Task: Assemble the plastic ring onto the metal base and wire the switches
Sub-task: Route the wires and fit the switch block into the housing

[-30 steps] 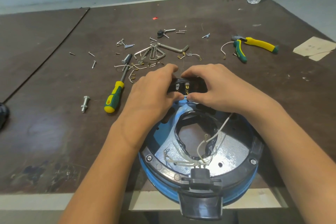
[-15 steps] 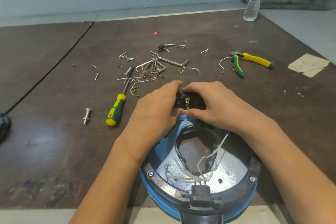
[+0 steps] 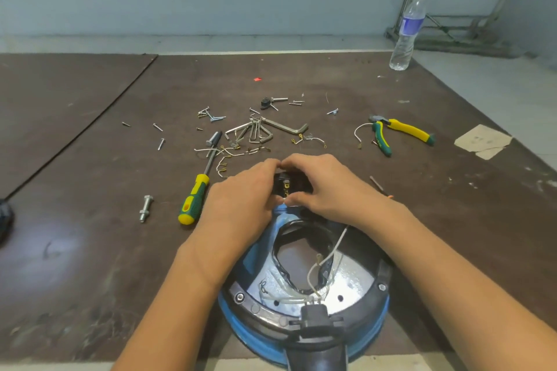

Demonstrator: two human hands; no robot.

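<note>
A round blue base with a shiny metal plate [image 3: 351, 277] lies near the table's front edge, and a black plastic ring [image 3: 382, 283] sits around its rim. White wires [image 3: 324, 262] run from a black connector [image 3: 313, 313] at the front toward the far side. At the far rim my left hand [image 3: 241, 205] and my right hand [image 3: 325, 187] meet around a small black switch block [image 3: 291, 185] with brass terminals. Both hands pinch it between curled fingers and thumbs. Most of the block is hidden by my fingers.
A yellow-green screwdriver [image 3: 196, 196] and a bolt [image 3: 145, 208] lie left of my hands. Hex keys [image 3: 271, 129], loose screws and short wire pieces are scattered behind them. Pliers [image 3: 398, 132] lie to the right, a water bottle [image 3: 407, 33] stands far right, and a paper scrap [image 3: 483, 141] is beyond.
The head camera has tilted up, so the table and base sit lower in view. Both hands stay on the switch block, their fingertips now closer together over it.
</note>
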